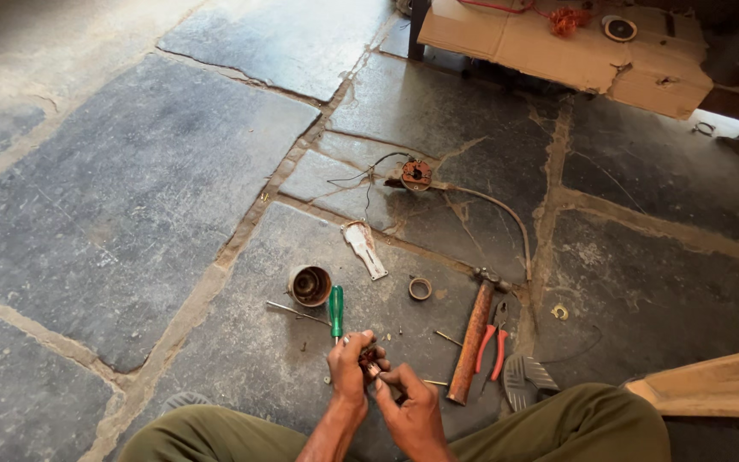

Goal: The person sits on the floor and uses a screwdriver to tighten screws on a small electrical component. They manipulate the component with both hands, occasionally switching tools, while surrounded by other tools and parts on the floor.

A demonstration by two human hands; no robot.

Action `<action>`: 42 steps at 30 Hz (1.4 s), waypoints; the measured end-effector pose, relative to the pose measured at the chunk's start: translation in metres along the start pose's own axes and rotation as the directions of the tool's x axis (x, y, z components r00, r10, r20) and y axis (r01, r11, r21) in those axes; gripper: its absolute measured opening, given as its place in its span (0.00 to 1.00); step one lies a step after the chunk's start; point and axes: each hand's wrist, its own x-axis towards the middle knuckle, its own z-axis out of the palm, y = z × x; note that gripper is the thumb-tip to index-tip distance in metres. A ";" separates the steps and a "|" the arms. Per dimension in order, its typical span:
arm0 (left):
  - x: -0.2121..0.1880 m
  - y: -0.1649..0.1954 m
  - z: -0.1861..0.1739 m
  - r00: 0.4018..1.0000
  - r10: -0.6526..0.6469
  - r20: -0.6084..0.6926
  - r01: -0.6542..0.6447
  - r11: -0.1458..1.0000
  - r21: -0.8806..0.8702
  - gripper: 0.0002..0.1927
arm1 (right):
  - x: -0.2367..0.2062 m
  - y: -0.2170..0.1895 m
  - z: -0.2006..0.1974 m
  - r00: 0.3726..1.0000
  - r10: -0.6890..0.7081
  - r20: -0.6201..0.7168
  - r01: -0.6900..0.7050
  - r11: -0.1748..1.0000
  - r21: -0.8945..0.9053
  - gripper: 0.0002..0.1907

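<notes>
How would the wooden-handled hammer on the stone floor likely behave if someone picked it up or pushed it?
The hammer looks rigid, so it likely lifts without flexing. Its metal head probably makes it end-heavy. Lying flat on the stone floor, it would probably scrape rather than roll.

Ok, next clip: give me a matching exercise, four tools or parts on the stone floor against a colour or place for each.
Things:
1. screwdriver
2. hammer
3. pliers
4. cup-shaped metal part

Descriptions:
A. red handles, just right of the hammer
B. green handle, above the left hand
C. round and open-topped, left of the screwdriver
D. long rusty-brown handle, right of the right hand

Pairs: 1-B, 2-D, 3-A, 4-C
</notes>
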 end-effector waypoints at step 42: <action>-0.009 -0.009 0.007 0.999 -0.051 0.016 0.050 0.996 0.071 0.16 | -0.002 0.016 -0.022 0.958 -0.286 -0.024 0.269 0.923 -0.275 0.06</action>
